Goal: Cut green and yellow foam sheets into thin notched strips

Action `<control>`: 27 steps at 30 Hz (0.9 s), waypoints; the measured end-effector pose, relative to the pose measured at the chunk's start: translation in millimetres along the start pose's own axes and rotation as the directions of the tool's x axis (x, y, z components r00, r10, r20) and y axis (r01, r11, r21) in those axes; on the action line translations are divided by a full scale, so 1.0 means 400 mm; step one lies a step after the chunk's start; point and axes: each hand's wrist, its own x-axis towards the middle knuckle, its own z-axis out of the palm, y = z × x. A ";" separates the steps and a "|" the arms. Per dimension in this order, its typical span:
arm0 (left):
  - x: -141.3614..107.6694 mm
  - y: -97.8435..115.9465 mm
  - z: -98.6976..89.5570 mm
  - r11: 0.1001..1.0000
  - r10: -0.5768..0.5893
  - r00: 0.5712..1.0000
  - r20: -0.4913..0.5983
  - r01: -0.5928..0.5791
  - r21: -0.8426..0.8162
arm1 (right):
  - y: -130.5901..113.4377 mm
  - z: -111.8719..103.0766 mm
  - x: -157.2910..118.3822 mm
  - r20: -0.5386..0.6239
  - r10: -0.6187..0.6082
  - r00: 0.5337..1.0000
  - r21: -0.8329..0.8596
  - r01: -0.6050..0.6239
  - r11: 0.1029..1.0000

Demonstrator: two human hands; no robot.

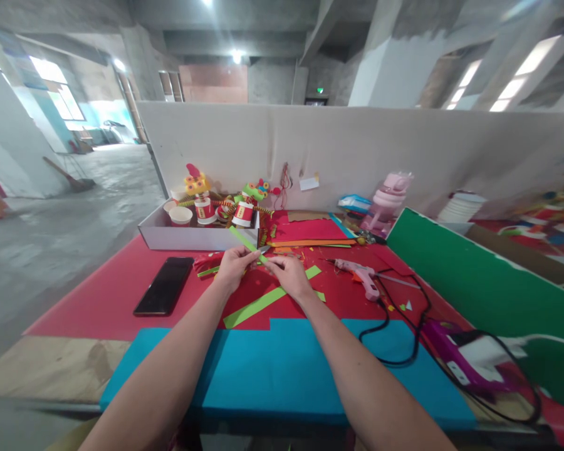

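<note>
Both of my hands meet over the red-covered part of the table, closed on one light green paper strip (243, 238). My left hand (235, 266) pinches it near its middle, and the strip's far end sticks up to the left. Just beside it, my right hand (289, 274) pinches the near end. Below the hands another green paper strip (256, 307) lies slantwise on the red surface, partly under my right wrist. A short piece of green paper (320, 296) shows right of that wrist. Scissors seem to lie behind the hands, mostly hidden.
A black phone (164, 287) lies left. Behind it, a white box (192, 238) holds paper cups and cup figures. Right of my hands are a pink glue gun (360, 274) with its cable and a purple power strip (470, 360). A green board (489, 300) borders the right side.
</note>
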 end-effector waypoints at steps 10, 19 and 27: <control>-0.003 -0.007 0.006 0.996 0.026 0.999 -0.039 -0.022 0.081 | -0.003 0.016 0.000 -0.091 0.009 0.996 0.103 0.001 0.995; -0.006 -0.006 0.010 0.997 0.013 0.999 -0.050 -0.009 0.072 | 0.002 0.018 -0.003 -0.116 -0.003 0.993 0.036 0.007 0.999; -0.009 -0.002 0.015 0.996 0.055 0.997 -0.061 -0.051 0.067 | 0.004 0.013 0.001 -0.058 0.036 0.998 0.091 -0.030 0.995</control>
